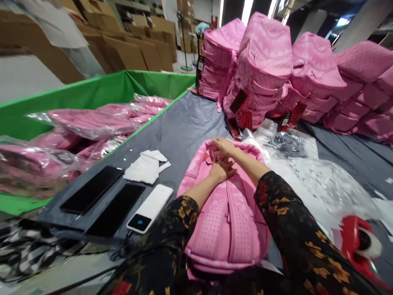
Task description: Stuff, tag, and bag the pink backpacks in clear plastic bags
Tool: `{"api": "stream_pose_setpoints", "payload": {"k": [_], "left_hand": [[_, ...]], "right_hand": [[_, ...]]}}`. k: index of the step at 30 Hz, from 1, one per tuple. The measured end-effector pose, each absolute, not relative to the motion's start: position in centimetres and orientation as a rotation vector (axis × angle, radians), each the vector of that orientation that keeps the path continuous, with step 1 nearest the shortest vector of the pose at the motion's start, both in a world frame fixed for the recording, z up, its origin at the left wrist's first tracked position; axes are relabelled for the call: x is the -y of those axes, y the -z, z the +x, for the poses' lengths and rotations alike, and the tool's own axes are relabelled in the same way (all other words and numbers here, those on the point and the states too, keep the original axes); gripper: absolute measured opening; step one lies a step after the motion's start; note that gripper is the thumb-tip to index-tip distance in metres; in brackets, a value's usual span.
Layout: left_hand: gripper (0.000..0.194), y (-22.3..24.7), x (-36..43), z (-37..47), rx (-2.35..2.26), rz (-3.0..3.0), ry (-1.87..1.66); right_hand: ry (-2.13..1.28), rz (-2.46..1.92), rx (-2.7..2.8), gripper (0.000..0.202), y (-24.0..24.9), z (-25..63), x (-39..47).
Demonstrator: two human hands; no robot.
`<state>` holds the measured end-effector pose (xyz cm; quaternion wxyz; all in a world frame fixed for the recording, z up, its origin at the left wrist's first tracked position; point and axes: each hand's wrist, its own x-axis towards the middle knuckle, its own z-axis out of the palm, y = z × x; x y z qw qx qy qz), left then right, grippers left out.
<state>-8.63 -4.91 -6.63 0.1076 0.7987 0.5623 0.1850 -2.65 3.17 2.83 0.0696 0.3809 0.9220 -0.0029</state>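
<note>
A pink backpack (215, 221) lies on the dark-covered table with its strap side up and its top pointing away from me. On its upper part rests my left hand (221, 169), fingers spread and bent against the fabric. My right hand (223, 148) is just beyond it, at the backpack's top edge, with its fingers curled down onto the pink material. The two hands are close together, and the right fingertips are partly hidden. A small red tag shows beside my left hand.
Stacked pink backpacks (265, 53) stand at the back right. Clear plastic bags (331, 180) and a red tape dispenser (353, 237) lie right. Phones (92, 190), a white power bank (150, 209) and white tissue (144, 168) lie left, beside a green bin (104, 88) of bagged backpacks.
</note>
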Motion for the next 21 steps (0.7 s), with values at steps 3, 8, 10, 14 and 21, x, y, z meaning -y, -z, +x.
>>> {"api": "stream_pose_setpoints", "payload": {"k": [3, 8, 10, 14, 21], "left_hand": [[0.051, 6.9, 5.1, -8.3, -1.689, 2.324, -0.518], [0.053, 5.6, 4.1, -8.3, -1.633, 2.300, -0.415], [0.053, 4.2, 4.0, -8.6, -1.597, 2.273, -0.285], [0.044, 1.4, 8.0, -9.7, -1.326, 2.409, -0.318], [0.030, 2.2, 18.5, -10.6, -0.369, 2.681, -0.369]], "right_hand": [[0.181, 1.017, -2.974, 0.034, -2.0, 2.1, 5.0], [0.303, 1.162, -3.056, 0.047, 1.5, 6.2, 16.5], [0.243, 1.367, -2.947, 0.050, 3.0, 6.2, 17.1], [0.213, 1.458, -2.965, 0.046, 4.9, 6.0, 15.4], [0.631, 1.685, -3.093, 0.038, 7.2, 6.0, 14.0]]}}
